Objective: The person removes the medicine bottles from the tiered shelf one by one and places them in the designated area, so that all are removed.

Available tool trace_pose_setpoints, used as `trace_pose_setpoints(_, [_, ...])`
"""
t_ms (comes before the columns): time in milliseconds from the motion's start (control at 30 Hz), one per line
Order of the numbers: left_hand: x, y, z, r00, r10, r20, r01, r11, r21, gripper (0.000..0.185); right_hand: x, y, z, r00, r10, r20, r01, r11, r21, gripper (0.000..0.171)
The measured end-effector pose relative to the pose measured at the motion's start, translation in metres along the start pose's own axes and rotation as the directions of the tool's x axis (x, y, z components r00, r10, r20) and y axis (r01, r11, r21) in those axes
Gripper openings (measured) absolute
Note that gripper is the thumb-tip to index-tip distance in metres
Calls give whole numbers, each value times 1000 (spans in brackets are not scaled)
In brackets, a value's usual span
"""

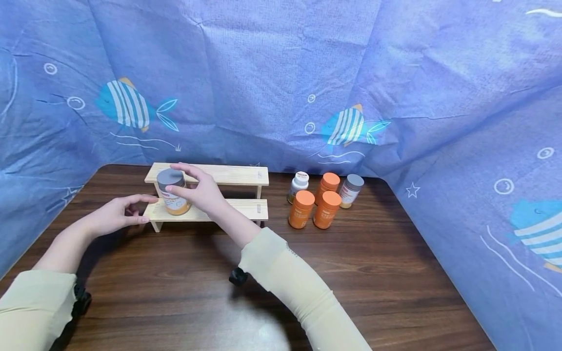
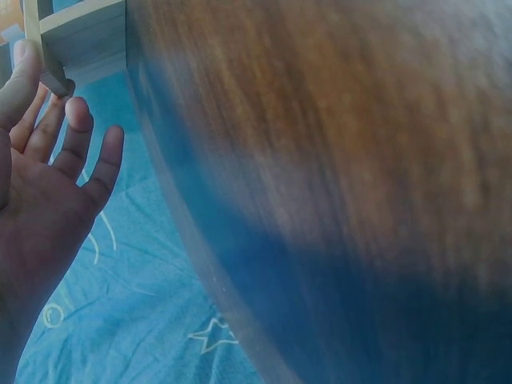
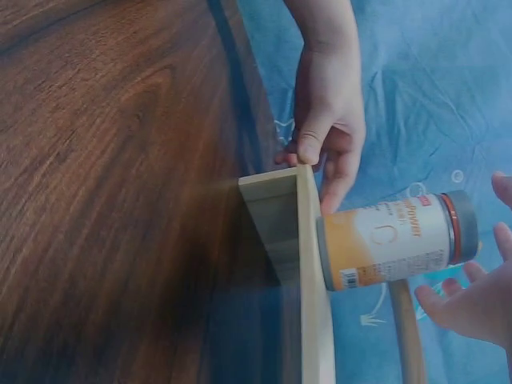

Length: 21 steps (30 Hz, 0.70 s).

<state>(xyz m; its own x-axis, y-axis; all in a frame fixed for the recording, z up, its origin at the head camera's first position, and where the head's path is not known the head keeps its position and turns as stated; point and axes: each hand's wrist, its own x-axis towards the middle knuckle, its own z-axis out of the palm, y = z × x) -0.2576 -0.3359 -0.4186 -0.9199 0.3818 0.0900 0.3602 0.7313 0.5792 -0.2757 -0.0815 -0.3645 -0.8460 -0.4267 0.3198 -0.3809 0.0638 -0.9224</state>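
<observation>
A jar [image 1: 177,195] with a grey lid and a white-and-orange label stands upright at the left end of the lower board of a two-step wooden rack [image 1: 224,209]. My right hand [image 1: 204,192] is around the jar's lid, thumb in front and fingers behind. In the right wrist view the fingers of that hand [image 3: 476,304] are spread, with a gap beside the lid. At the lower board's left end, my left hand [image 1: 116,214] pinches the wood between thumb and index finger. The left wrist view shows the other fingers of this hand [image 2: 56,184] loosely bent.
Right of the rack stand several containers: a small white bottle [image 1: 298,186], orange bottles [image 1: 301,209] and another grey-lidded jar [image 1: 351,190]. Blue fish-print cloth [image 1: 263,97] hangs behind the dark wooden table [image 1: 184,282] and along its sides.
</observation>
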Motion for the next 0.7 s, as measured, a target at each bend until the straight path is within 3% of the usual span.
trace_pose_setpoints(167, [0,0,0,1000,6,-13,-6,1000,6,48,3,5,6,999,-45,-11,45,999,9,48])
trace_pose_setpoints(700, [1,1,-1,1000,10,-9,-10,1000,0,48,5,16,13,998,-57,-23,58,998,35,53])
